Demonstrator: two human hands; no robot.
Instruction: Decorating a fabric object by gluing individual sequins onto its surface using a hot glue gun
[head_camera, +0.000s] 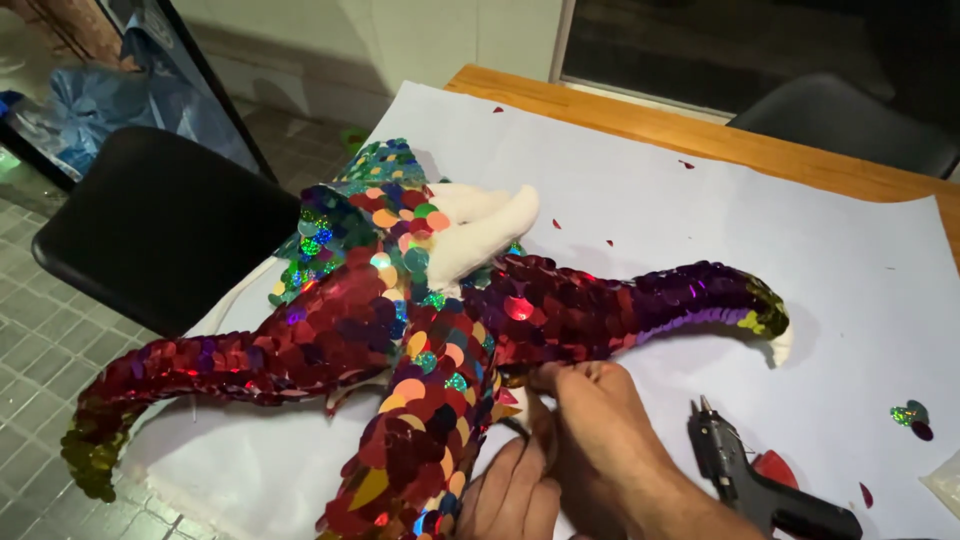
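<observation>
Fingers (560, 378) of the right hand (600, 440) press together on the lower edge of the soft, starfish-like stuffed figure covered in red, purple and multicoloured round sequins (430, 330), near the junction of two limbs. The left hand (515, 490), at 7 o'clock of the right one, curls against the same limb; whether it pinches anything cannot be told.

Most limbs look fully sequinned. Left bare are the white fabric stubs (480, 225) at 12 o'clock of the body and the white tip (782, 345) at 3 o'clock.

The figure lies on a white paper sheet (650, 190) over the wooden bench (700, 125). A black glue gun (745, 475) rests at 4 o'clock, loose sequins (912, 415) beyond it.

The spot under the fingers is hidden, and the lower limb and forearms are cut off by the frame.
</observation>
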